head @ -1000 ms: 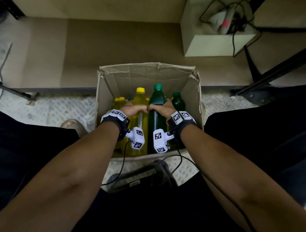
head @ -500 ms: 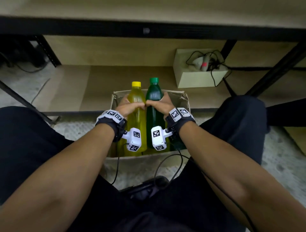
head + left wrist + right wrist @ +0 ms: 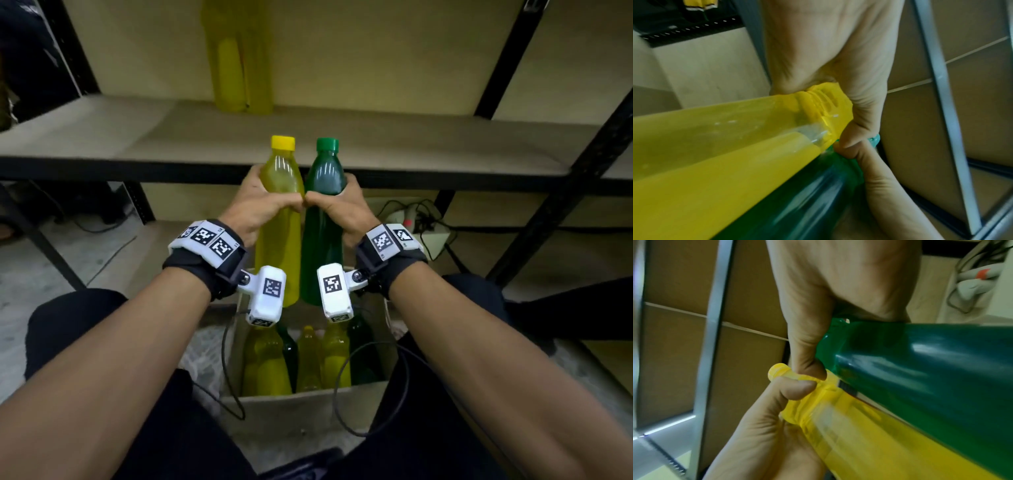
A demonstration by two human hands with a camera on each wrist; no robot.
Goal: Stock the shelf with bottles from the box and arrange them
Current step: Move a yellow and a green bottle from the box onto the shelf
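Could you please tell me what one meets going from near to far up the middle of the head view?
Cardboard box of bottles → yellow bottle and green bottle held in the hands → shelf board → yellow bottles at the back.

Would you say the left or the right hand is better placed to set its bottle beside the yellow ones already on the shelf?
Left, probably: the left hand holds the yellow bottle, nearer the shelved bottles.

A power strip (image 3: 406,219) with cables sits on a small box (image 3: 436,240).
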